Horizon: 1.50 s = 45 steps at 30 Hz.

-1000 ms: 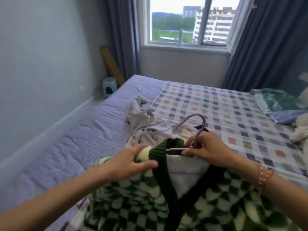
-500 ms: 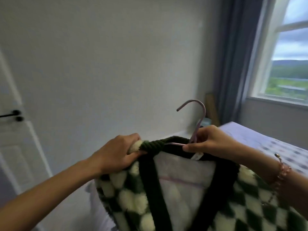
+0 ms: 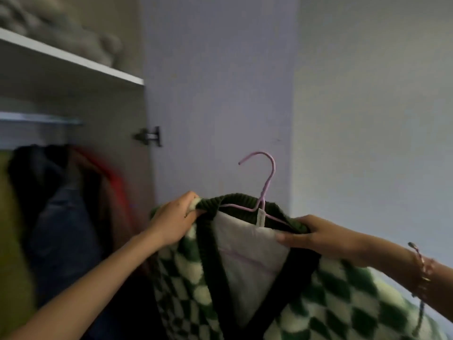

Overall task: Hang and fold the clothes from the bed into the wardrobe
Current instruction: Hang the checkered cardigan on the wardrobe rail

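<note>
Pale bundle [image 3: 73,33] on wardrobe shelf [image 3: 81,62]

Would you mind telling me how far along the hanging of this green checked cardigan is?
Done: the checked cardigan sits on the pink hanger. In hand: the left hand and right hand grip its shoulders before the open wardrobe. Left: the hanger is not yet on the rail, where other clothes hang.

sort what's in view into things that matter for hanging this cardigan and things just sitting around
For the job: green checkered cardigan, pink hanger inside it, left hand and right hand gripping its shoulders, wardrobe rail.

Just around: blurred clothes already hanging, pale bundle on the top shelf, door hinge, bracelet.
</note>
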Motion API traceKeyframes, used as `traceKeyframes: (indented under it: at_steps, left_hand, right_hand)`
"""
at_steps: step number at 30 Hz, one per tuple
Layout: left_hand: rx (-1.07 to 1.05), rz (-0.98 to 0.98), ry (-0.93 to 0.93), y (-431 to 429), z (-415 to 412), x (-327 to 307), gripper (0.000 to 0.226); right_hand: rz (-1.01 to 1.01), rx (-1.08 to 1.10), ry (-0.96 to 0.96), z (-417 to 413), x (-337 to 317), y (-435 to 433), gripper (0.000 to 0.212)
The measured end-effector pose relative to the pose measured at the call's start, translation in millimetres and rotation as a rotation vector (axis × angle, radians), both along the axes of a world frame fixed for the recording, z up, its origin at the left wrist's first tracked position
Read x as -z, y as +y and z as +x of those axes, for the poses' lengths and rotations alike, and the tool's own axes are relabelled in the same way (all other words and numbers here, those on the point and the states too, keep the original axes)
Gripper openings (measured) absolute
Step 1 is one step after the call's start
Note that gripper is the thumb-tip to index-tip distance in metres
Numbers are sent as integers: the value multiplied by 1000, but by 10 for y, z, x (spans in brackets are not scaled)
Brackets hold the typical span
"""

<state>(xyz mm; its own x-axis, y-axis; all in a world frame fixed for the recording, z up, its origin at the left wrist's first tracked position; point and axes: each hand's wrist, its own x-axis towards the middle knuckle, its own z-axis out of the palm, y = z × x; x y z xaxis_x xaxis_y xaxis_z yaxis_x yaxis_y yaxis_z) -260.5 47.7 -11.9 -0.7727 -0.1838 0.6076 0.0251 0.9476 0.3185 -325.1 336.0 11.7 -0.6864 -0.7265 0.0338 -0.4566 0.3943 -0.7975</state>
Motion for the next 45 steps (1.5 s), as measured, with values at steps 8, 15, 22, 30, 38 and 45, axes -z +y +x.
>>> traceKeyframes:
  at_steps: [8,15,22,30,38,45]
  left_hand:
    - [-405,-169,41,-1433,772,-88,41]
    - [-900,110,223,-2245,1243,-49,85]
    - [-751,639,272,-2818,1374,196,69]
    - [-556,860,201,-2998,1285,133,48]
    - [-604,1013,222,-2621,1261,-103,60]
    - [-681,1068,344,-2247,1429,-140,55]
  right_hand:
    - [-319,-170,-480,317,-274,-1705,37]
    - [-158,-266,-282,521,-528,-2710,14]
    - [-209,-329,-387,763,-368,-3225,12]
    - [-158,-425,-536,892,-293,-3342,19]
    - [-176,-681,-532,602,-272,-2786,15]
    - [-231,-713,-206,571,-450,-2803,19]
